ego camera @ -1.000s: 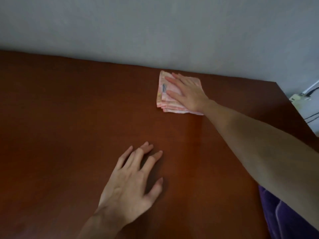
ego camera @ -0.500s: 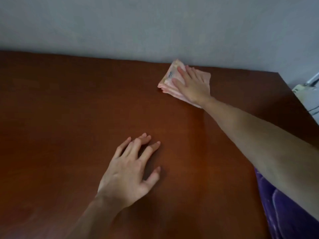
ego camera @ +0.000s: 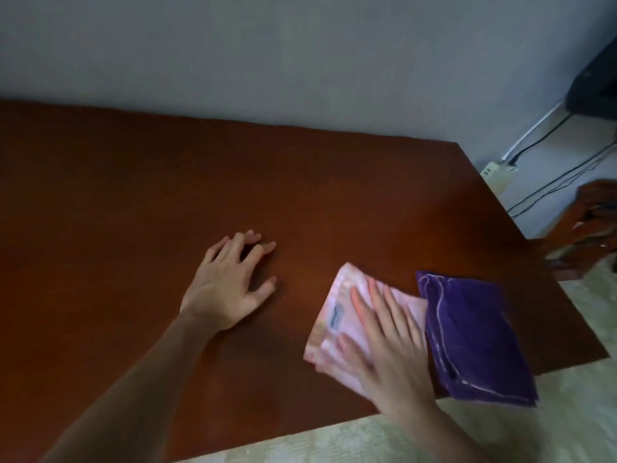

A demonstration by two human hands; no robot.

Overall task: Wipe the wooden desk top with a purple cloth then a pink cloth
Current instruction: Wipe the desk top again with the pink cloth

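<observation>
The reddish-brown wooden desk top point(ego camera: 133, 202) fills most of the view. A folded pink cloth point(ego camera: 337, 315) lies near the desk's front right, and my right hand point(ego camera: 387, 349) presses flat on it with straight fingers. Right beside it, a folded purple cloth point(ego camera: 477, 335) lies at the desk's front right corner, partly over the edge. My left hand point(ego camera: 230, 285) rests on the bare desk with fingers spread, left of the pink cloth, holding nothing.
A grey wall point(ego camera: 300, 61) runs behind the desk. To the right, a white power strip point(ego camera: 497, 172) with black cables lies on the floor, near a wooden piece of furniture point(ego camera: 591, 222). Pale floor point(ego camera: 500, 439) shows beyond the front edge.
My right hand has pulled the pink cloth from the desk's far edge back to the near right, next to the purple cloth. The view has tilted, and my left hand stays on the desk.
</observation>
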